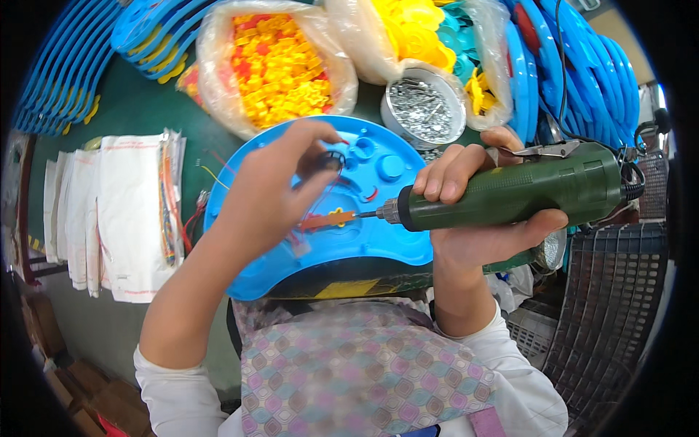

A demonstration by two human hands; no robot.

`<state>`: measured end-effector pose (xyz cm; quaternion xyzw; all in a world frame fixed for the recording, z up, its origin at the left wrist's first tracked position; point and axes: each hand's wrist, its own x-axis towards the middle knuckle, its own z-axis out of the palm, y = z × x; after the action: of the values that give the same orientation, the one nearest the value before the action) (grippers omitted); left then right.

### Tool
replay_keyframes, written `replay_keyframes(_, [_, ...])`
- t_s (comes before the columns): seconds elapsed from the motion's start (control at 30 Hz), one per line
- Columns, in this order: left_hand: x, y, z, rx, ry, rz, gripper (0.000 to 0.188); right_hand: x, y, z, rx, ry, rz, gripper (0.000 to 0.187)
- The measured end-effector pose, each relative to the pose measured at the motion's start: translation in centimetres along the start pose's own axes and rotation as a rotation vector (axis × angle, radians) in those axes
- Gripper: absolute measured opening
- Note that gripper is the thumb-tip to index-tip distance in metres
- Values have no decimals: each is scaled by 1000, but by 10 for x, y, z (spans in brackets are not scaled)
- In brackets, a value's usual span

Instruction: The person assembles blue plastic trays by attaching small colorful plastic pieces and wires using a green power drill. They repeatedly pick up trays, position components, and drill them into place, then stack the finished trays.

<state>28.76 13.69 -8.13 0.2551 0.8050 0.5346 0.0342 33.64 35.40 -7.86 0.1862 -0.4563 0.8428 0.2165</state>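
A blue curved plastic panel (397, 244) with round raised sockets lies before me on the table. Over its upper part, my left hand (266, 186) pinches a small black round part (333, 160) with thin wires by it; its exact kind is unclear. My right hand (453, 175) grips a dark green electric screwdriver (517, 191), held level and pointing left. The screwdriver's bit reaches the right end of an orange strip (325, 221) on the panel; whether they touch I cannot tell. Thin red and white wires trail beneath my left hand.
A bag of yellow and red parts (280, 69) and a bowl of screws (422, 109) stand behind the panel. Blue panels (65, 65) are stacked far left, more (590, 73) far right. White packets with wires (135, 211) lie left; a dark crate (611, 291) stands right.
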Motion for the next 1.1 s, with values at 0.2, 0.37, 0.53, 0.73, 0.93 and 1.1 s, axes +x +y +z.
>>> replay_keyframes(0.2, [51,-38,40,200,-123,111,25,-8,-18,-23,-156,32,6,105])
replay_keyframes(0.37, [51,-49,51,362,-154,236,21,-5,-27,-38,-121,32,7,106])
replay_keyframes(0.53, [54,-47,55,396,-105,355,15,13,-34,-67,-101,111,-96,103])
replay_keyframes(0.73, [48,-42,62,523,-29,405,22,22,-42,-103,-439,295,-220,101])
replay_keyframes(0.93, [34,-42,72,749,-24,459,34,14,-26,-128,-697,332,-164,95])
replay_keyframes(1.1, [37,-39,78,856,-8,515,37,10,-9,-143,-556,361,-194,95])
